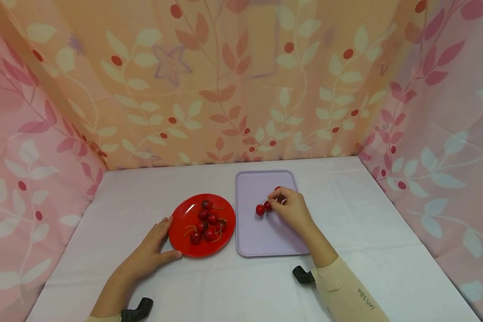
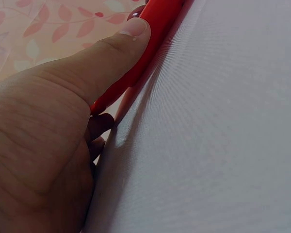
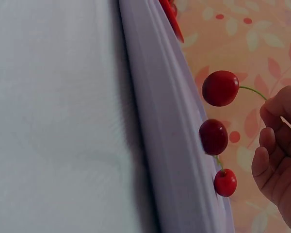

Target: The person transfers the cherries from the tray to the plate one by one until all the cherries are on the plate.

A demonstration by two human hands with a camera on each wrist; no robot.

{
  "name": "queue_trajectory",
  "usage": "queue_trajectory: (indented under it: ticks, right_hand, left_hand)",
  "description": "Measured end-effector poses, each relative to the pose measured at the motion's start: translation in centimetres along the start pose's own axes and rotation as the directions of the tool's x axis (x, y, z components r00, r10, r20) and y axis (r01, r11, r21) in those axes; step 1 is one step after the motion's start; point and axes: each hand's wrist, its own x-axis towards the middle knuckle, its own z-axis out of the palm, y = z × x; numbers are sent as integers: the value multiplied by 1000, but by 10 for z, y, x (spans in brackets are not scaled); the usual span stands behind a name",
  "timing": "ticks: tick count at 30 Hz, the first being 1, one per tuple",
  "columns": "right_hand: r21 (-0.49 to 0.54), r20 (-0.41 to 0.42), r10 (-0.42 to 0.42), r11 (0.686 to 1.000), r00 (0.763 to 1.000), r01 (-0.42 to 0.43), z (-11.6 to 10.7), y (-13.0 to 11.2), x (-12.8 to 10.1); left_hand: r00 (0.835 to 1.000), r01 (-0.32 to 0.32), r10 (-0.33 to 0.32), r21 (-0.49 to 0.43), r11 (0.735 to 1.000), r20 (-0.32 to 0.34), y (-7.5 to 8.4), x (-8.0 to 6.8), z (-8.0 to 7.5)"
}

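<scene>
A red plate (image 1: 201,225) with several stemmed cherries (image 1: 207,221) lies on the white table. My left hand (image 1: 165,239) holds its left rim. In the left wrist view the thumb (image 2: 97,63) lies on top of the plate rim (image 2: 157,29), with fingers tucked underneath. Right of the plate lies a lavender tray (image 1: 265,237). My right hand (image 1: 277,197) is over it and pinches cherry stems. Two cherries (image 1: 263,208) hang at its left and a third (image 1: 277,188) peeks out behind the fingers. The right wrist view shows three cherries (image 3: 213,136) by the right hand (image 3: 276,145), above the tray (image 3: 169,121).
Fabric walls with a leaf pattern (image 1: 241,89) close in the table at the back and on both sides. A white cloth (image 1: 366,214) covers the table. Black camera mounts (image 1: 303,275) sit at both wrists near the front edge.
</scene>
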Motion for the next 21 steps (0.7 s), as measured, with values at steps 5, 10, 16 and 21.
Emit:
queue_trajectory:
  ticks: [5, 10, 16, 21]
  right_hand:
    - [8, 14, -8, 1000, 1000, 8, -1, -9, -1]
    - [30, 27, -25, 999, 999, 25, -1, -17, 0]
    - [134, 59, -43, 990, 997, 35, 1, -34, 5]
    - [171, 95, -53, 985, 994, 36, 9, -50, 12]
  left_hand:
    - [1000, -7, 7, -7, 1000, -4, -1, -1, 0]
    - [1000, -7, 7, -9, 1000, -4, -1, -1, 0]
    - [1000, 2, -2, -9, 1000, -10, 2, -1, -1]
    - [1000, 11, -11, -1, 1000, -3, 1, 0, -2]
